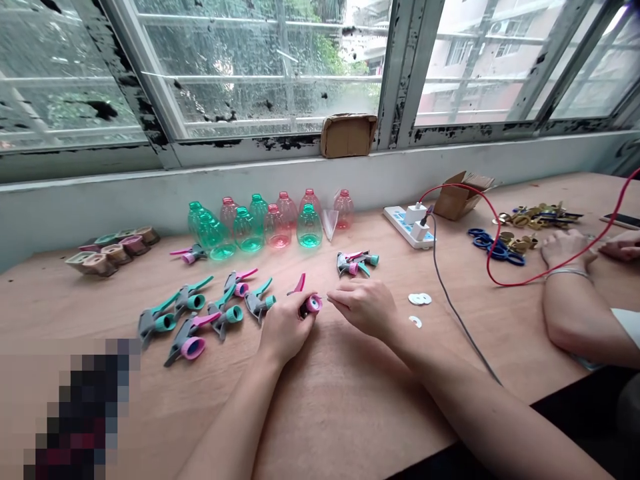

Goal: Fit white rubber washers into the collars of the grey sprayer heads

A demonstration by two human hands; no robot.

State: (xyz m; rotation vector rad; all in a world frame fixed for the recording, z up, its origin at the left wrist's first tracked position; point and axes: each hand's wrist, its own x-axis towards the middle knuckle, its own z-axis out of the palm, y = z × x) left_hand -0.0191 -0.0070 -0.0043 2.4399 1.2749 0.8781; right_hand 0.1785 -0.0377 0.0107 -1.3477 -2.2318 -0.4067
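Note:
My left hand (284, 327) is wrapped round a trigger spray head (314, 305) with a pink collar, which faces to the right. Just beside that collar, my right hand (367, 308) has its fingers pinched together; whatever is between them is too small to name. More spray heads (220, 319), grey with teal or pink triggers and collars, lie on the table left of my hands. A small group of spray heads (357, 263) sits beyond my right hand. White flat rings (419, 299) and a half-round white piece (415, 322) lie to its right.
Green and pink clear bottles (249, 230) stand along the wall. A power strip (407, 227) with plugged-in cables, a cardboard box (453, 200) and blue-handled scissors (495, 248) are on the right. Another person's arm (570, 300) rests there. Stacked small containers (113, 252) sit far left.

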